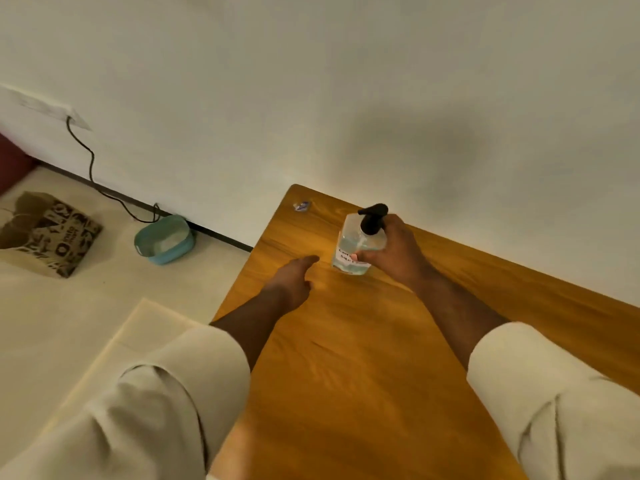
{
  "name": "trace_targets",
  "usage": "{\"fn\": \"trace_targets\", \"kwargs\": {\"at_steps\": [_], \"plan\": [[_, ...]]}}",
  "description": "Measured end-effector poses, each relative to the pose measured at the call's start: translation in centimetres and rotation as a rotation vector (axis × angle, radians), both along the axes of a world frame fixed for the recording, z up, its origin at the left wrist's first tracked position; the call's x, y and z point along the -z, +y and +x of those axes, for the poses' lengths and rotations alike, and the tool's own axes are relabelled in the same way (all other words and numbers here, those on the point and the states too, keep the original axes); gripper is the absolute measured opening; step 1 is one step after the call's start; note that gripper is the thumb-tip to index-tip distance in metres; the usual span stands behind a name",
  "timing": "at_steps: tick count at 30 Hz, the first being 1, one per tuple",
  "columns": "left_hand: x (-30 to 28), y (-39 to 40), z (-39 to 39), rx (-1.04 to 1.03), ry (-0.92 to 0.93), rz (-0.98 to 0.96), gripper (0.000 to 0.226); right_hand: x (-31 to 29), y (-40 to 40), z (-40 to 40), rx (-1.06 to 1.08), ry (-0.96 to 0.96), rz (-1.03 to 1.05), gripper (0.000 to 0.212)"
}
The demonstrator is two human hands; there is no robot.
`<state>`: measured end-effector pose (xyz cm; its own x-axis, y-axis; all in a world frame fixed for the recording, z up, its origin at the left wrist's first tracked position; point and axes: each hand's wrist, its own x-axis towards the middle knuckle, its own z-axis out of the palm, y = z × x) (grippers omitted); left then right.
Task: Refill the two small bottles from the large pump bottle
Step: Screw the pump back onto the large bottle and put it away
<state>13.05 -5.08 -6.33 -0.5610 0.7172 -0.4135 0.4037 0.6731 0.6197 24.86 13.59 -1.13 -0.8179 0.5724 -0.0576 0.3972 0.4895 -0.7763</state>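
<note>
- The large pump bottle point(358, 244) stands upright on the wooden table point(363, 341), near the table's far edge by the white wall point(311, 81); it is clear, holds a pale blue liquid, and carries a black pump head and a white label with dark print too blurred to read.
- The right hand point(391, 252) grips the bottle from the right side, thumb curled across the front over the label and the fingers wrapped round the back (only their upper edge shows beside the pump).
- The left hand point(294, 280) is stretched out over the tabletop just left of the bottle, apart from it and holding nothing; its fingers lie straight and close together, pointing toward the bottle's base, and whether they touch the wood cannot be told.
- Both forearms come out of rolled, light beige sleeves point(156, 393).
- A small crumpled scrap, clear with a bit of blue point(301, 205), lies near the table's far left corner, well apart from the bottle.
- On the pale floor to the left sit a teal tub point(164, 240) against the skirting and a brown printed paper bag point(45, 232) further left.
- A dark cable point(91, 161) runs down the wall from a white fitting to the floor near the tub.
</note>
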Motion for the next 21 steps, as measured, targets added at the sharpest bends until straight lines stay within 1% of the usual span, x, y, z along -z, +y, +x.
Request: {"fn": "trace_targets", "kwargs": {"at_steps": [4,9,11,16,19,21], "plan": [[0.3,2.0,-6.3,0.031,0.089,-0.104,0.060,-0.1,1.5,-8.5,-0.039,0.024,0.024,0.067],[0.7,5.2,-10.1,0.036,0.079,-0.041,0.065,0.8,3.6,-13.5,-0.064,0.032,0.024,0.068],[1.2,5.9,-11.0,0.028,0.075,-0.021,0.068,1.4,4.3,-14.6,-0.070,0.017,0.035,0.070],[2.5,6.6,-11.4,-0.003,0.061,0.012,0.066,2.5,5.1,-15.3,-0.028,0.039,0.063,0.077],[2.5,6.7,-10.6,-0.010,0.076,0.003,0.066,2.3,5.3,-14.5,-0.042,0.021,0.106,0.091],[2.3,7.0,-9.5,-0.008,0.087,0.002,0.063,2.1,5.2,-12.8,0.007,0.015,0.094,0.098]]}}
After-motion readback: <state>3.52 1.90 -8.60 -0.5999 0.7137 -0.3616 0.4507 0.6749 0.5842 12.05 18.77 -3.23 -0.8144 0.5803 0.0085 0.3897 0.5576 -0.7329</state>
